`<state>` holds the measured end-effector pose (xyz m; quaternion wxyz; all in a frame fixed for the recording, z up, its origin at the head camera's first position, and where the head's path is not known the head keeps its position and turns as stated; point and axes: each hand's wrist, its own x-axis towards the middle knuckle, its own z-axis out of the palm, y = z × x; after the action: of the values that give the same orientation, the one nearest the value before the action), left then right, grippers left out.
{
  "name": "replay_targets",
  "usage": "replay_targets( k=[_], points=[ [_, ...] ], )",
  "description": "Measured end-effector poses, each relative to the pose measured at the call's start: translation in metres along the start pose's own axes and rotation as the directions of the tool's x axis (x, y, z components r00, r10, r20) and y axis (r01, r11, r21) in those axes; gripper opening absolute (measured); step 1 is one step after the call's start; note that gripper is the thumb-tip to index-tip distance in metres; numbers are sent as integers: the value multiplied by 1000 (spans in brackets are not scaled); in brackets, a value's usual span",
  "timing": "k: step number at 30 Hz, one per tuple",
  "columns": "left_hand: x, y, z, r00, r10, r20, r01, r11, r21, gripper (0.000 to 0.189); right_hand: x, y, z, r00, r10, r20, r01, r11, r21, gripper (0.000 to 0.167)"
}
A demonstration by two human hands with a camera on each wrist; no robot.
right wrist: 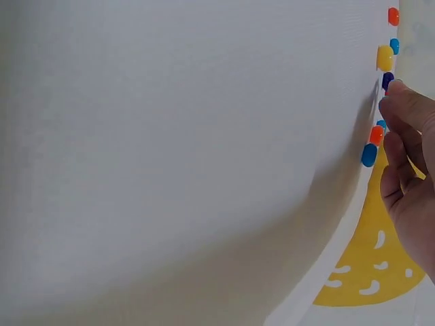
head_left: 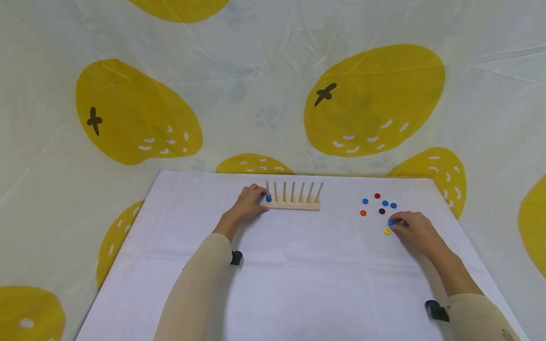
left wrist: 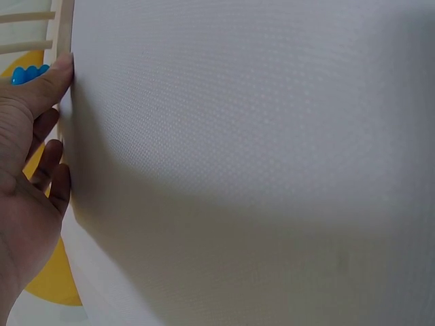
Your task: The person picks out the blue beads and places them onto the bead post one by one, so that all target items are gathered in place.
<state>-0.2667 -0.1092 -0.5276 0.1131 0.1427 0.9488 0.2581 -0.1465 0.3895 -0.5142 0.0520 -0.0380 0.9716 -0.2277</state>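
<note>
Cream cloth backdrop (head_left: 256, 94), yellow fruit print. White table (head_left: 320, 293) before it. Wooden peg rack (head_left: 294, 206) near its far edge, seven pegs (head_left: 293, 192). Left hand (head_left: 248, 202) grips the rack's left end. Right hand (head_left: 420, 230) well to the right. Blue bead stack (head_left: 268, 198) on leftmost peg. Single blue bead (head_left: 391, 222) at right fingertips; pinched or only touched, cannot tell. Yellow bead (head_left: 387, 232) close by.

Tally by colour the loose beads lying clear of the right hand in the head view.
Blue beads: 3
Red bead: 1
Orange bead: 1
Dark bead: 1
Yellow bead: 1
Total: 7
Not counted: any at or behind the right hand, which hides part of the group.
</note>
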Motion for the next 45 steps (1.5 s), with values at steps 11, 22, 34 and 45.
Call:
replay_targets(
  k=[11, 22, 34, 45],
  points=[
    [0, -1, 0, 1000, -1, -2, 1, 1000, 5, 57, 5, -22, -8, 997, -64, -35, 64, 998, 21, 32],
    [-2, 0, 1, 1000, -7, -8, 7, 1000, -18, 56, 28, -63, -16, 971, -200, -128, 202, 979, 6, 26],
    [-5, 2, 0, 1000, -15, -4, 15, 999, -32, 55, 58, -110, -9, 925, -325, -197, 337, 941, 28, 22],
    [-4, 1, 0, 1000, -8, -4, 8, 1000, -22, 55, 80, -154, 0, 905, -374, -204, 391, 919, 52, 21]
  ],
)
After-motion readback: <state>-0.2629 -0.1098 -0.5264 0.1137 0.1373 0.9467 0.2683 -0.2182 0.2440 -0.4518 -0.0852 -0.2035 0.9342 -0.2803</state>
